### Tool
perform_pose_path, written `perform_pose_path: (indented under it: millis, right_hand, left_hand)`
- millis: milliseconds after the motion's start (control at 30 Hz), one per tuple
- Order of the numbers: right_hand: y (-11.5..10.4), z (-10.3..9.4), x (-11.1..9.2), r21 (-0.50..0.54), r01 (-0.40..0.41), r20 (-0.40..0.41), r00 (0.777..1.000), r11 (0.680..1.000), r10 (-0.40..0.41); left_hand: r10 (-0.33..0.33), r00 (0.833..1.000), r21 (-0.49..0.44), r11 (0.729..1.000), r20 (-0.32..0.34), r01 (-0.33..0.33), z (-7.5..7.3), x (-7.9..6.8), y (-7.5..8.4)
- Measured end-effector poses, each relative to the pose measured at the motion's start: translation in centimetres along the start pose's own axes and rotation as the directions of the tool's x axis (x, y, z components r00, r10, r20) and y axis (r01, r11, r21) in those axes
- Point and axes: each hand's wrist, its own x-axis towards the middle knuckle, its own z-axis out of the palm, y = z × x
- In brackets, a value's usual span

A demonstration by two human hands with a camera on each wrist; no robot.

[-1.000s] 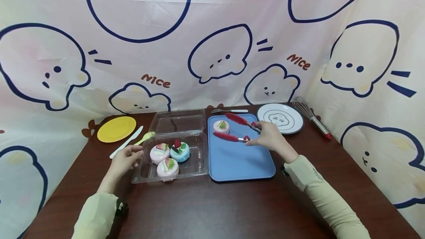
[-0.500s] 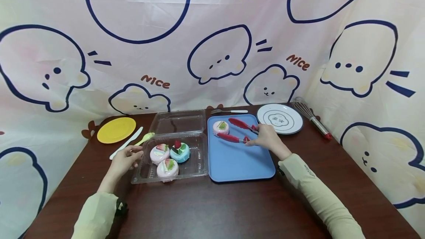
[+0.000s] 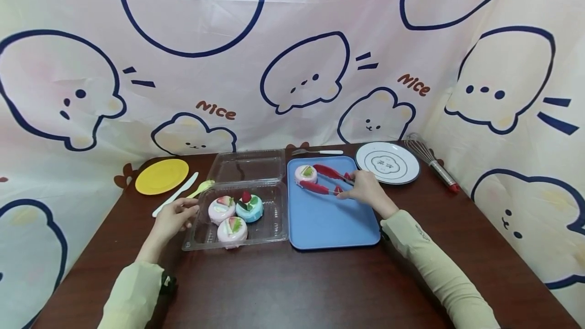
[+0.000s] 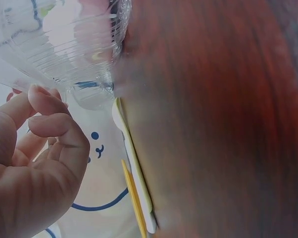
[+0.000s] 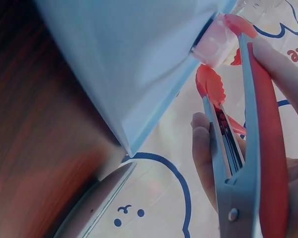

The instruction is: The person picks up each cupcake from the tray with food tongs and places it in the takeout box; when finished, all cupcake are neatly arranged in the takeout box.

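In the head view, my right hand (image 3: 367,191) grips red-tipped tongs (image 3: 316,187) over a blue tray (image 3: 326,225). The tongs' tips are spread on either side of a pink toy cake (image 3: 304,173) at the tray's back left; the right wrist view shows the cake (image 5: 213,44) between the red tips. My left hand (image 3: 173,220) pinches the left rim of a clear plastic container (image 3: 269,227), its fingers curled at the edge. Inside that container sit two pink cakes (image 3: 232,231) and a blue one (image 3: 249,209) topped with a raspberry. Its lid (image 3: 249,166) lies open behind.
At the back left are a yellow plate (image 3: 161,176), a white knife (image 3: 175,194) and a pale green spoon (image 3: 201,187). A fork (image 3: 320,152) lies behind the tray. Back right, a white plate (image 3: 387,162) stands close to the tray, with a whisk (image 3: 431,164) beyond it.
My right hand has brought the tongs a little left and forward, so their tips have come from beside the cake to around it. The left hand and the container stay in place.
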Motion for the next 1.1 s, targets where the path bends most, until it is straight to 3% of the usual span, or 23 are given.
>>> perform_pose_path:
  millis: [467,833,1100]
  right_hand:
    - [-0.2,-0.2,-0.1,-0.030,-0.020,0.011,1.000,0.999,0.020]
    - [0.0,-0.4,-0.7,-0.030,-0.029,0.012,1.000,0.999,0.029]
    - [-0.4,-1.4,-1.4,-0.017,0.010,-0.032,0.999,1.000,-0.011]
  left_hand:
    - [-0.021,1.000,-0.003,1.000,-0.018,0.021,0.2,0.1,-0.1]
    - [-0.009,1.000,-0.005,1.000,0.009,0.009,0.0,0.0,0.0]
    - [-0.015,1.000,-0.014,1.000,-0.008,0.015,0.1,0.1,-0.1]
